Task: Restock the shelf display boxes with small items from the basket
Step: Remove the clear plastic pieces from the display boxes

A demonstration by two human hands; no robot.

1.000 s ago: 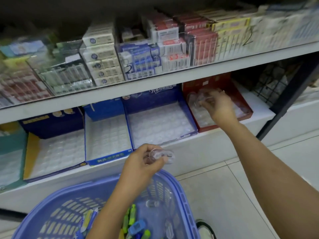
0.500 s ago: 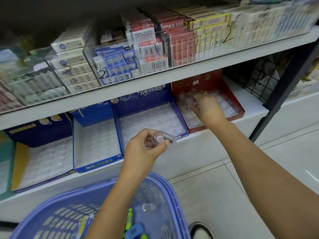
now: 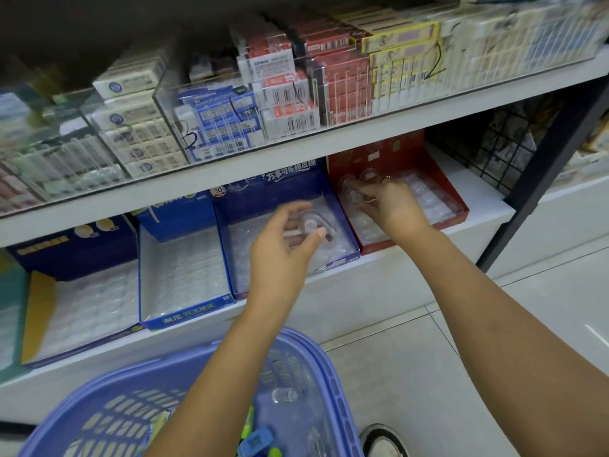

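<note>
My left hand (image 3: 283,245) pinches a small clear plastic item (image 3: 311,227) above the front of the middle blue display box (image 3: 342,255). My right hand (image 3: 392,206) reaches into the red display box (image 3: 458,206) on the lower shelf and grips a clear item (image 3: 352,196) at the box's back left, where a few clear items stand. The purple basket (image 3: 333,384) sits below my arms; it holds clear items (image 3: 285,395) and coloured ones (image 3: 260,440).
Two more display boxes with clear blister trays stand to the left, a blue one (image 3: 184,311) and a dark blue and yellow one (image 3: 36,311). The upper shelf (image 3: 329,140) carries stacked boxed goods behind clear dividers. A black post (image 3: 540,166) borders the right. My shoe (image 3: 384,438) is on the tile floor.
My left hand has risen from over the basket rim to above the blue box, carrying the clear item. My right hand stays in the red box, shifted toward its back left.
</note>
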